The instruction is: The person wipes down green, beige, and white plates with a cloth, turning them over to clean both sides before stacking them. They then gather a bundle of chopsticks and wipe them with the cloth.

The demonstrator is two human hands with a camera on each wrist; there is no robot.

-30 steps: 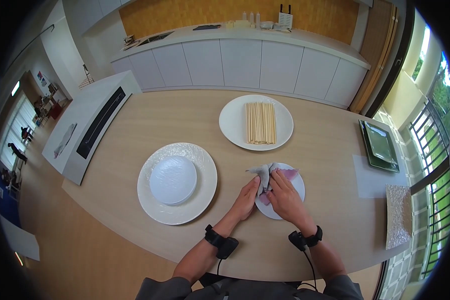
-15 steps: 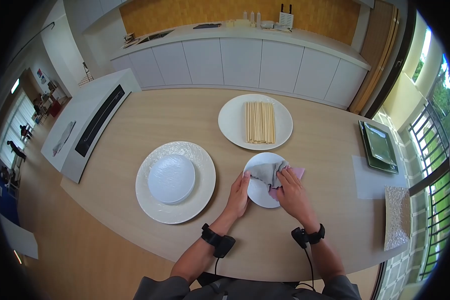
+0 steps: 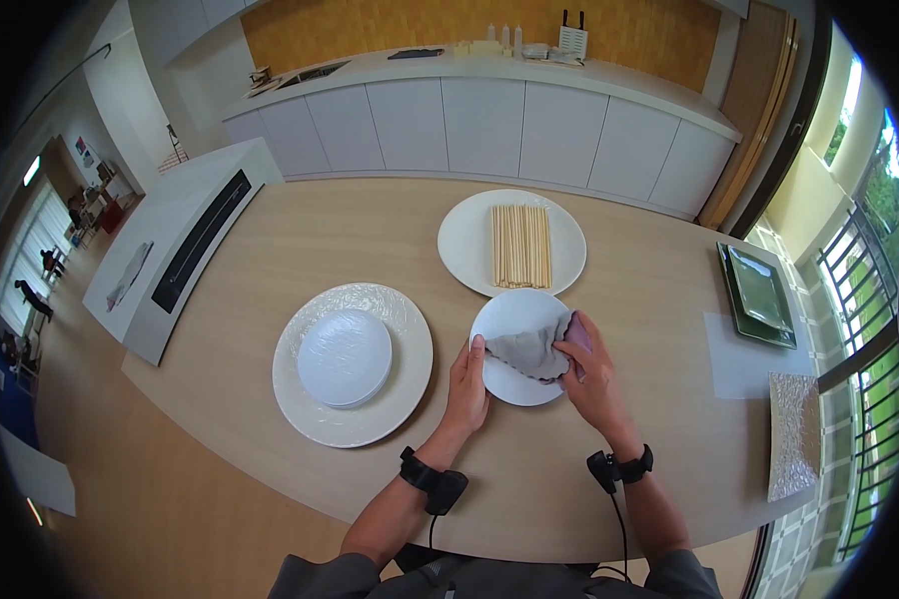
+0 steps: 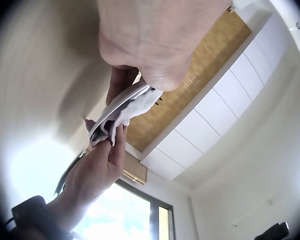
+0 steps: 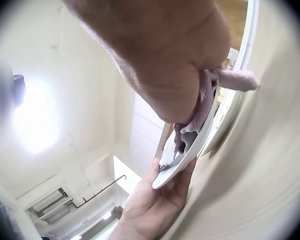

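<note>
A small white plate (image 3: 514, 387) is held tilted above the table by both hands. My left hand (image 3: 465, 391) grips its left rim, thumb on top and fingers underneath, as the right wrist view shows. Over the plate's face lies a grey and pink cloth (image 3: 529, 349). At the right rim my right hand (image 3: 595, 387) holds the cloth bunched around the edge, with a pink part (image 5: 237, 80) sticking out past the rim. Part of the cloth is hidden under the right hand.
Left of the hands, a stack of small white plates (image 3: 345, 357) sits on a large white plate (image 3: 300, 419). Behind, wooden sticks (image 3: 520, 246) lie on an oval white plate (image 3: 462, 245). Green square plates (image 3: 759, 290) and a textured rectangular dish (image 3: 795, 434) stand at the right edge.
The small plate has moved left and up from the table. The left hand has gone from the cloth to the plate's rim; the right hand has moved the cloth around the right edge.
</note>
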